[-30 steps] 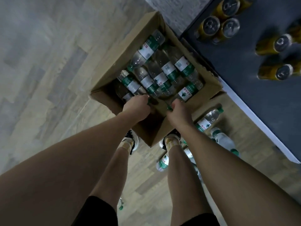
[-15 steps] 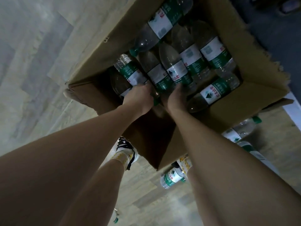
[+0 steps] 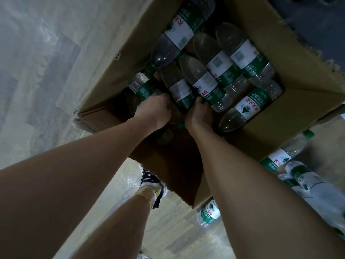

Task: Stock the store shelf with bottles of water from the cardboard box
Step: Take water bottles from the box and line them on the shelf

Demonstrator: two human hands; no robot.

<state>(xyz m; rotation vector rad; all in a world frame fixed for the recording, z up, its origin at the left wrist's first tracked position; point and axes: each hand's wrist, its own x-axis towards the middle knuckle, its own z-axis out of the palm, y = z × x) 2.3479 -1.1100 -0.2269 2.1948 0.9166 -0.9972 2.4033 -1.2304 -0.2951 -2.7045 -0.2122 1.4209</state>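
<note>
An open cardboard box stands on the floor, filled with several clear water bottles with green and white labels. Both my hands reach inside it. My left hand grips a bottle at the box's near left. My right hand curls its fingers round a neighbouring bottle in the middle of the pile. Other bottles, such as one with a logo on its label, lie beside them. The shelf is out of view except for a dark corner at the top right.
Several more water bottles lie on the wooden floor to the right of the box, and one lies near my feet. My shoe stands just below the box's near corner. Bare floor stretches to the left.
The camera has come closer to the box. Both hands have pushed deeper among the bottles and closed round two of them.
</note>
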